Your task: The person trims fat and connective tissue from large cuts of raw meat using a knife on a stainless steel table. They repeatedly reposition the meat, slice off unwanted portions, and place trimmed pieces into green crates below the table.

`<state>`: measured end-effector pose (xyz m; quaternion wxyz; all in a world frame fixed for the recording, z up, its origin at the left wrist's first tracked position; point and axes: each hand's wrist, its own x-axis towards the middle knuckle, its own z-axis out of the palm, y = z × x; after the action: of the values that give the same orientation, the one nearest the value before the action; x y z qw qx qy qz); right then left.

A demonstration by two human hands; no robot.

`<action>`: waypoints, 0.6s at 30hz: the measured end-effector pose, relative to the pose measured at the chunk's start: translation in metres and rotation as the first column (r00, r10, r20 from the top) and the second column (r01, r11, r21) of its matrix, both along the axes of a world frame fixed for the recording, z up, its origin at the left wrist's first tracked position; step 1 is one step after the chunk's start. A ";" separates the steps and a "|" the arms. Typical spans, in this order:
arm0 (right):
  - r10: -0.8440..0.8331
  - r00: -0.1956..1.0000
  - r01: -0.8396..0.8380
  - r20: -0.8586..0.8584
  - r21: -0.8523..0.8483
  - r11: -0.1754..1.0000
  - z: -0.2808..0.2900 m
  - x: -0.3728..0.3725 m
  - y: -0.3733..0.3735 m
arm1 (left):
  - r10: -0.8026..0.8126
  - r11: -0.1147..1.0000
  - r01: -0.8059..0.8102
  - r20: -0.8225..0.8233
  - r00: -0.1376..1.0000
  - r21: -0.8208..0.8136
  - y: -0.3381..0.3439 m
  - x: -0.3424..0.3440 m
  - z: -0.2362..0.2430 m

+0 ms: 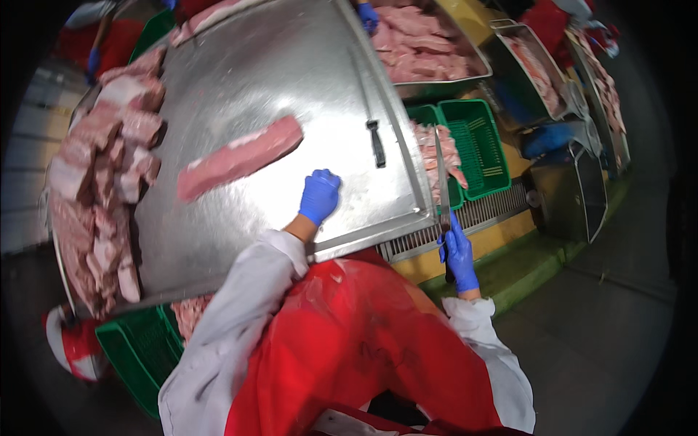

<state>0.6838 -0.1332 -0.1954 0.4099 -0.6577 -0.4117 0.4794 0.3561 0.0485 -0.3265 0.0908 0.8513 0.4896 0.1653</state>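
My left hand (320, 196), in a blue glove, is curled into a fist on the metal table near its front edge, with nothing visible in it. My right hand (459, 260), gloved in blue too, grips a long knife (442, 171) beyond the table's right edge, its blade pointing away from me over a green crate of meat pieces (452, 156). A long trimmed piece of pink meat (240, 160) lies slantwise on the table, left of my fist and apart from it. To the fist's right rests a black-handled tool (376, 144) with a thin dark shaft.
Large meat cuts (109, 167) are heaped along the table's left side. A metal tub of meat (422, 47) stands at the far right, near another green crate (476, 149). A green crate (142, 349) sits below the table's left corner. Other people work around the table.
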 end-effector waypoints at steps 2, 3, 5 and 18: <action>0.044 0.997 -0.046 -0.065 -0.029 0.999 -0.012 -0.014 0.013 | 0.071 0.997 -0.071 0.026 0.997 0.017 -0.005 -0.090 0.010; 0.075 0.993 -0.079 -0.094 -0.032 0.996 -0.028 -0.019 0.020 | 0.137 0.990 -0.139 0.086 0.987 0.023 -0.017 -0.136 0.007; 0.143 0.968 -0.154 -0.205 -0.039 0.987 -0.041 -0.041 0.041 | 0.374 0.927 -0.372 0.048 0.926 -0.045 -0.060 -0.229 0.008; 0.309 0.870 -0.379 -0.384 -0.119 0.918 -0.080 -0.267 0.240 | 0.735 0.544 -0.839 -0.478 0.482 -0.009 -0.321 -0.462 0.076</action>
<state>0.4173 0.1072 -0.2755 0.3204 -0.5113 -0.3934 0.6936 -0.1060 -0.2728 -0.2506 -0.0006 0.5239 0.8497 -0.0591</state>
